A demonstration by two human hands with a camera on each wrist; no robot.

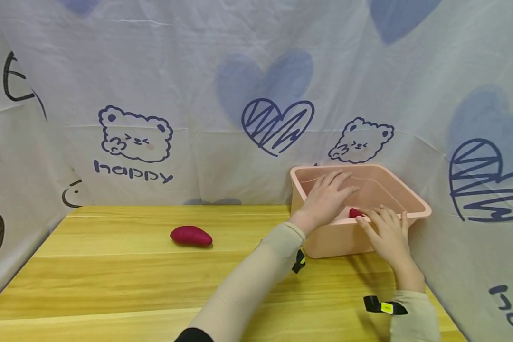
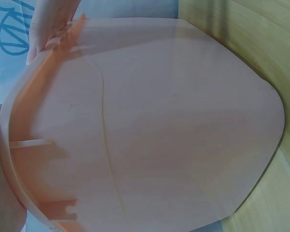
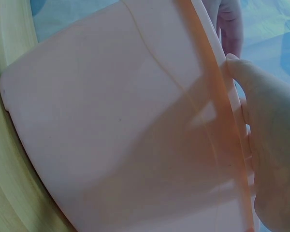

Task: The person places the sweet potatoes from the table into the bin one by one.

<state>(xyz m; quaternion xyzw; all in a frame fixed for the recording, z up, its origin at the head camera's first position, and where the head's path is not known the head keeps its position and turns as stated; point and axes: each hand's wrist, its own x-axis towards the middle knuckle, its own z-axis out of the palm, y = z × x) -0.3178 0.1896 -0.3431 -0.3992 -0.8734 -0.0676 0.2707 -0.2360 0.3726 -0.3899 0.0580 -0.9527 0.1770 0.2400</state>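
A pink plastic bin (image 1: 337,240) stands at the right of the table. My left hand (image 1: 327,202) reaches over its near left corner, fingers spread and extended above the inside, holding nothing that I can see. At the front rim is my right hand (image 1: 386,237), its fingers reaching loosely over the edge and its thumb by the rim. Just beside those fingers, inside the bin, part of a red thing (image 1: 355,213) shows; the front wall hides the rest. A dark red sweet potato (image 1: 191,236) lies on the table, left of the bin and apart from both hands.
The wooden table (image 1: 124,285) has a light striped grain. A white cloth (image 1: 205,156) printed with hearts and bears hangs behind it and at both sides, close to the bin's back and right. Black straps with yellow labels (image 1: 386,308) are on the wrists.
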